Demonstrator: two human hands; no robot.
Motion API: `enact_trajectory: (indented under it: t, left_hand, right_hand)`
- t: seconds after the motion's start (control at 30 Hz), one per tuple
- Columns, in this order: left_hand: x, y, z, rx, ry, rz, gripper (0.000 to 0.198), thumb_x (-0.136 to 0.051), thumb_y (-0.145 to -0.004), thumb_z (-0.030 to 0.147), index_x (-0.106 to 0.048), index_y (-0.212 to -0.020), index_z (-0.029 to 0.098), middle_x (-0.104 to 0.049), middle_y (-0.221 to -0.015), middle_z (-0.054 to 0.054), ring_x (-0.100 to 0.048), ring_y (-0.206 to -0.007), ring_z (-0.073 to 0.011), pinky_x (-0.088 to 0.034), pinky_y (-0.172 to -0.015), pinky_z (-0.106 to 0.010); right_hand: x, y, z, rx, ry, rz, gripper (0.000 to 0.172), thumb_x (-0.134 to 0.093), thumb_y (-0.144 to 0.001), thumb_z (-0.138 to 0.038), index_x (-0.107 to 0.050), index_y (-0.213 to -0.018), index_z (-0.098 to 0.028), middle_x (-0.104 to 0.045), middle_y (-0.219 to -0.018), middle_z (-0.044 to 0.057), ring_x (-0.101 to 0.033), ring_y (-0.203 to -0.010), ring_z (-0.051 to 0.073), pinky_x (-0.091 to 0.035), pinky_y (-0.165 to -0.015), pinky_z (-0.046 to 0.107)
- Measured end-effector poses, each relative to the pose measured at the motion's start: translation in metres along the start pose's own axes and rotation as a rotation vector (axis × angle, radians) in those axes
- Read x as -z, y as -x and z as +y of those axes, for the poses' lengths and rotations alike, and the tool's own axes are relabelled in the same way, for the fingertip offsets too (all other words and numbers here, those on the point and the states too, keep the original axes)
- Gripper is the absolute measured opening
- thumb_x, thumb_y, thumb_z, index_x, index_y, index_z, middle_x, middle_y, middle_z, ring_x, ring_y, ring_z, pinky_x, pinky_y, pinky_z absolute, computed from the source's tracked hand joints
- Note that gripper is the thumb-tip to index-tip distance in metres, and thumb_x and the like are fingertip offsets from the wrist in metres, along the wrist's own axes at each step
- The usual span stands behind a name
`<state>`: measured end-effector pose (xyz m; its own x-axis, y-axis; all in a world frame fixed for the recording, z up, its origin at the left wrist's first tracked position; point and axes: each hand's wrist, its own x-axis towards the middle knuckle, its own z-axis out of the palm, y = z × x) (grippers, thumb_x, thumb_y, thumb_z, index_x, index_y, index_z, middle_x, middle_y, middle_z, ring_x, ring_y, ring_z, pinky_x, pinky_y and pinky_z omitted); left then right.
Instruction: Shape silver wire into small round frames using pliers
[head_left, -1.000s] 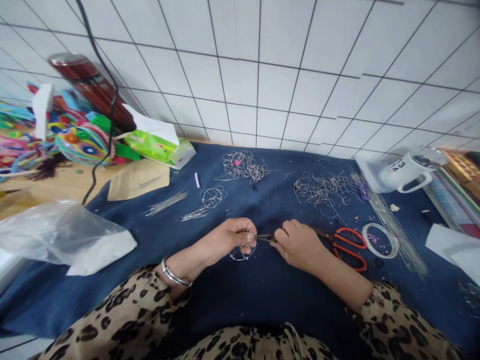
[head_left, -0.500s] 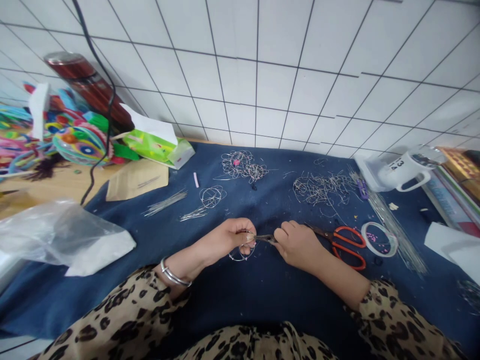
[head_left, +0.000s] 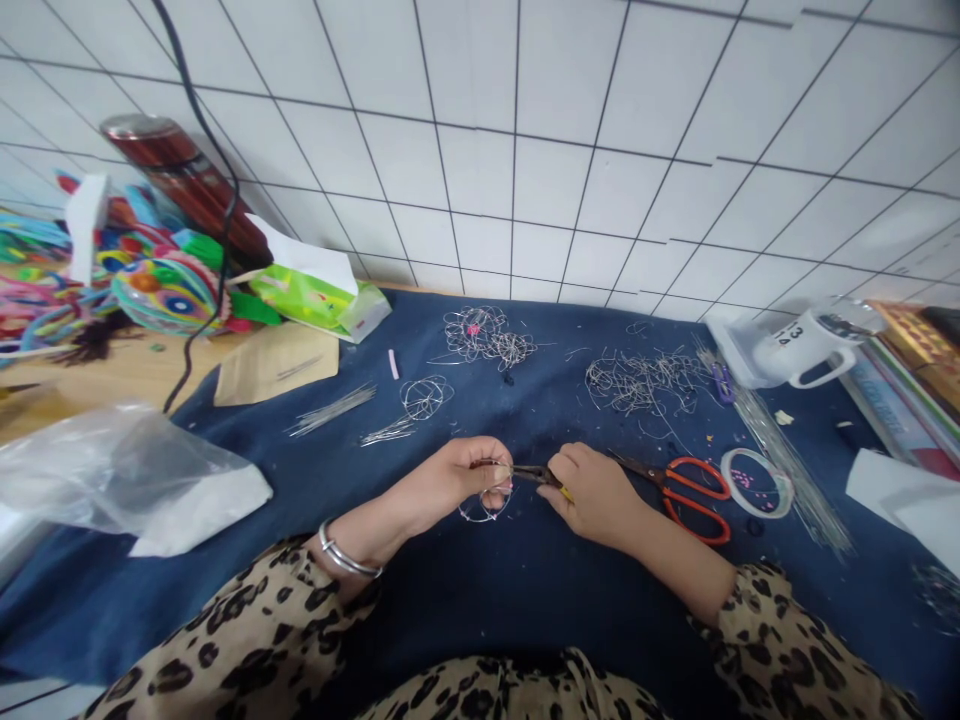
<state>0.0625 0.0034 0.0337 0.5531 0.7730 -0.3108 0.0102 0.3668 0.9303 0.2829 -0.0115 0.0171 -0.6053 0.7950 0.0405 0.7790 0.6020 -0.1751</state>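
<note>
My left hand (head_left: 457,478) is closed in a pinch on a small round wire frame (head_left: 484,503) that hangs just above the blue cloth (head_left: 465,590). My right hand (head_left: 596,492) is wrapped round small pliers (head_left: 534,474) whose dark jaws reach left to the frame's top edge, at my left fingertips. A bit of yellow handle shows under my right fingers. A silver bangle (head_left: 341,555) sits on my left wrist. Both sleeves are leopard print.
Orange-handled scissors (head_left: 686,490) and a small round dish (head_left: 757,482) lie right of my hand. Wire tangles (head_left: 641,378), finished wire frames (head_left: 484,335), straight wire bundles (head_left: 334,408), a white mug (head_left: 814,345), a tissue pack (head_left: 315,295), a plastic bag (head_left: 127,475) and colourful craft pieces (head_left: 150,285) ring the cloth.
Hardly anything has moved. My right hand has turned a little, so a yellow part of the pliers' handle now shows; the view has shifted slightly.
</note>
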Motion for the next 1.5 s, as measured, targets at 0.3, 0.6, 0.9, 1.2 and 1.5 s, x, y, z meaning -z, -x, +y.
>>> enact_trajectory:
  t: [0.3,0.6,0.9,1.2,1.5]
  left_hand:
    - [0.001,-0.001,-0.002,0.015,-0.010,0.007,0.011,-0.056,-0.080,0.022,-0.054,-0.075,0.012,-0.057,-0.069,0.000,-0.055,-0.059,-0.0099,-0.045,-0.061,-0.025]
    - [-0.002,0.000,0.000,-0.001,-0.048,0.035,0.010,-0.057,-0.078,0.022,-0.054,-0.074,0.014,-0.057,-0.067,0.001,-0.056,-0.059,-0.0100,-0.044,-0.061,-0.024]
    - [-0.003,-0.004,-0.007,-0.105,-0.001,0.182,0.012,-0.054,-0.083,0.025,-0.054,-0.079,0.014,-0.059,-0.072,-0.001,-0.056,-0.064,-0.0110,-0.044,-0.063,-0.025]
    - [-0.018,-0.001,-0.011,-0.153,0.171,0.298,0.012,-0.055,-0.084,0.027,-0.056,-0.085,0.015,-0.061,-0.095,-0.007,-0.059,-0.086,-0.0170,-0.047,-0.075,-0.030]
    - [-0.026,0.002,-0.011,-0.158,0.310,0.323,0.009,-0.056,-0.083,0.025,-0.055,-0.084,0.015,-0.060,-0.094,-0.006,-0.058,-0.087,-0.0170,-0.046,-0.077,-0.030]
  right_hand:
    - [0.002,0.000,0.001,0.012,0.009,0.017,0.020,-0.045,-0.086,-0.036,-0.049,-0.082,-0.017,-0.050,-0.083,0.005,-0.044,-0.078,0.017,-0.033,-0.068,0.029]
    - [-0.004,0.002,0.001,0.000,0.114,0.052,0.019,-0.043,-0.087,-0.033,-0.049,-0.079,-0.018,-0.050,-0.077,0.005,-0.044,-0.073,0.017,-0.029,-0.061,0.029]
    - [0.005,0.001,-0.001,-0.143,-0.466,0.021,0.018,-0.047,-0.085,-0.035,-0.050,-0.086,-0.017,-0.053,-0.081,0.003,-0.049,-0.076,0.015,-0.037,-0.069,0.027]
    - [0.015,-0.004,-0.023,-0.393,-1.151,-0.067,0.019,-0.055,-0.079,-0.034,-0.053,-0.088,-0.017,-0.048,-0.072,-0.004,-0.042,-0.062,0.008,-0.036,-0.059,0.021]
    - [0.011,-0.017,-0.037,-0.426,-1.242,0.018,0.017,-0.056,-0.077,-0.032,-0.052,-0.081,-0.016,-0.045,-0.067,-0.005,-0.038,-0.060,0.008,-0.033,-0.057,0.021]
